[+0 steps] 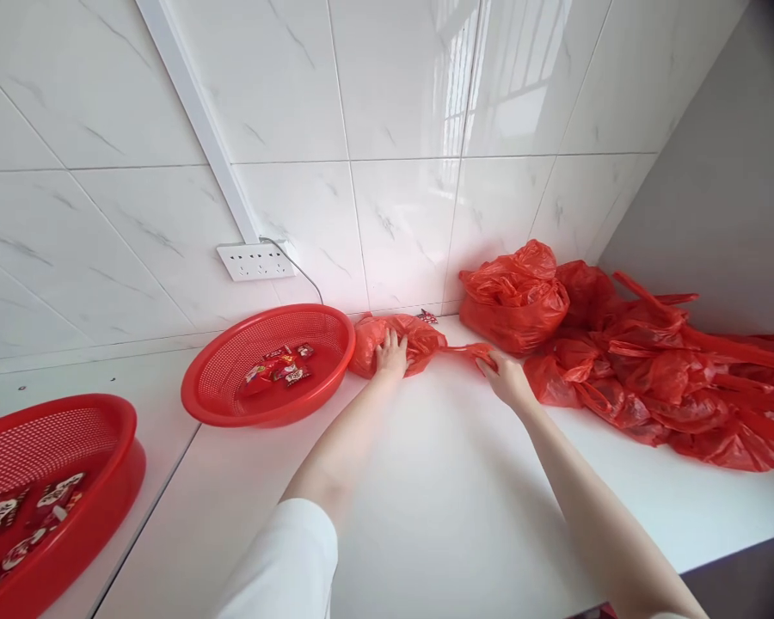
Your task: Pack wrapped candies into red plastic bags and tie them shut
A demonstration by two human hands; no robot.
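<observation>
Near the wall, a red plastic bag (426, 342) lies on the white table, touching the rim of a red basket. My left hand (392, 354) rests on top of this bag with its fingers spread. Off to the right, my right hand (504, 376) is closed on the bag's handle end, which is stretched out in a thin twisted strip. What the bag holds inside cannot be made out. Several small wrapped snacks (295, 375) lie in the red basket (197, 397) left of the bag.
A second red basket (125, 464) with wrapped packets stands at the near left. Full red bags (512, 297) are heaped along the right side. A small packet (427, 316) lies by the wall. The power strip (256, 261) is mounted above the table (426, 516).
</observation>
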